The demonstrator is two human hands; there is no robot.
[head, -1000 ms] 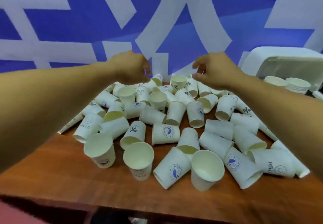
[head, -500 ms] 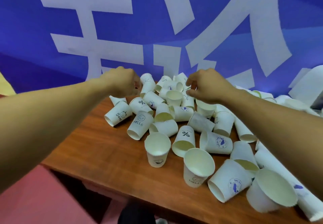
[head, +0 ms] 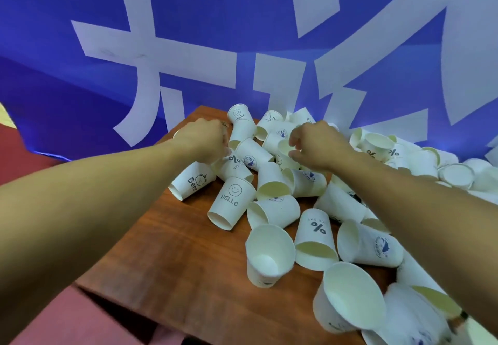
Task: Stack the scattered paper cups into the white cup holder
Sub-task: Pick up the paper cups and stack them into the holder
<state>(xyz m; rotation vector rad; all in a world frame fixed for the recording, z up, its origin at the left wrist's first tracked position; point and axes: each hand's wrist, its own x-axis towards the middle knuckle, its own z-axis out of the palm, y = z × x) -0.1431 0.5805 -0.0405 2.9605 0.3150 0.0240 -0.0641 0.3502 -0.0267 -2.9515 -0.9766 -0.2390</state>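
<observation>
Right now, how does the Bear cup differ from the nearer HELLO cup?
The Bear cup shows a bear face; the HELLO cup a smiley. The Bear cup lies farther left; the HELLO cup nearer the camera. Both are white, on their sides, mouths facing near-left.

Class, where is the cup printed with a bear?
In the head view, the bear cup lies on its side on the wooden table, below the left hand, left of the HELLO cup.

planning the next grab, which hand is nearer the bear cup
Left. The left hand sits just beyond the bear cup, nearly over it; the right hand is well off to its right, above the pile.
</observation>
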